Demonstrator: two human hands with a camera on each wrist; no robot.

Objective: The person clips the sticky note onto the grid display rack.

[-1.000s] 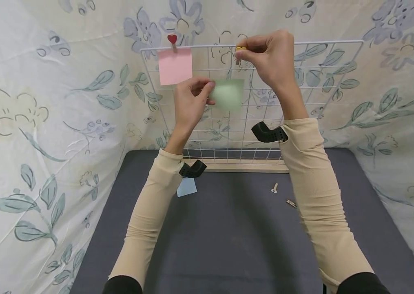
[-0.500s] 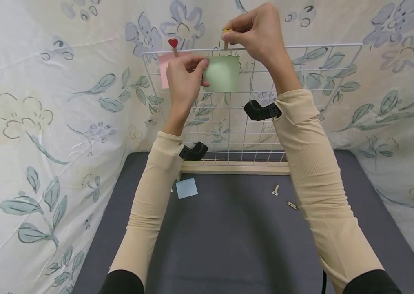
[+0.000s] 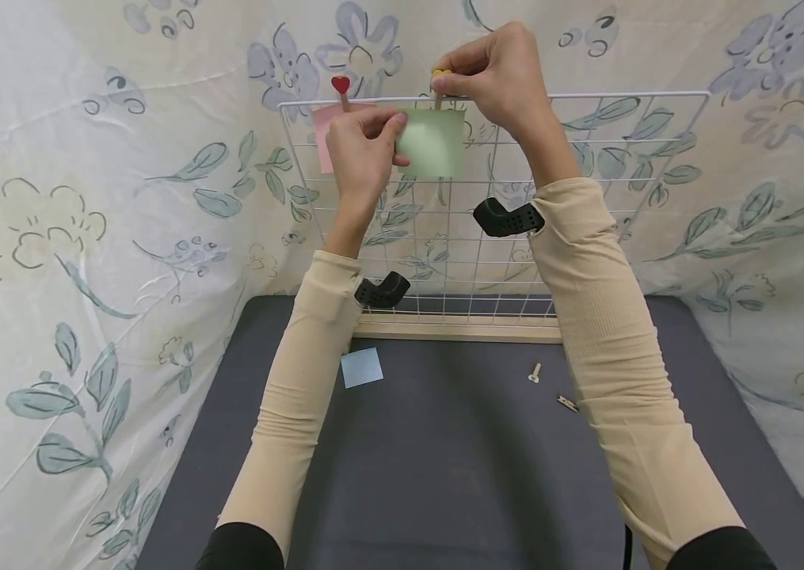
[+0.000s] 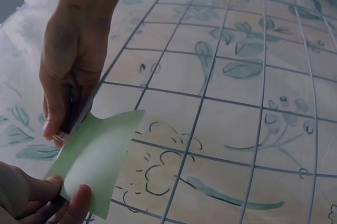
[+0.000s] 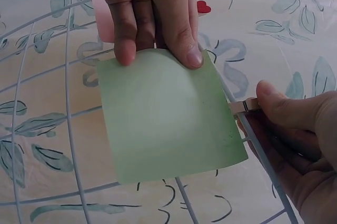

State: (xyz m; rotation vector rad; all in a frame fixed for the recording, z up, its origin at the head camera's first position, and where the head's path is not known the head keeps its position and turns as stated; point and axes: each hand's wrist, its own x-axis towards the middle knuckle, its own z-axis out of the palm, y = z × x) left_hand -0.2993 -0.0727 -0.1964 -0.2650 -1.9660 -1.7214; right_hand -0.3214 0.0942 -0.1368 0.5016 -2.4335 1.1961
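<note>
My left hand [image 3: 362, 154] pinches the left edge of a green paper square [image 3: 433, 142], which lies against the top of a white wire grid [image 3: 630, 95]. In my right hand [image 3: 504, 75] is a small wooden clothespin [image 5: 243, 106] with a yellow top [image 3: 440, 74], pinched between thumb and fingers. Its tip reaches the paper's upper edge at the top wire in the right wrist view. To the left, a pink paper square [image 3: 323, 142] hangs from a clothespin with a red heart [image 3: 341, 84], partly behind my left hand.
A blue paper square [image 3: 362, 368] lies on the dark table [image 3: 444, 459]. Two small wooden clothespins, one pale-topped [image 3: 534, 373] and one at an angle [image 3: 568, 404], lie further right. The grid stands in a wooden base [image 3: 459, 327] before a floral cloth [image 3: 88, 158].
Both hands have risen and shifted slightly left. The green paper has come up to the grid's top wire, and the clothespin went above that wire, then lowered onto the paper's upper edge.
</note>
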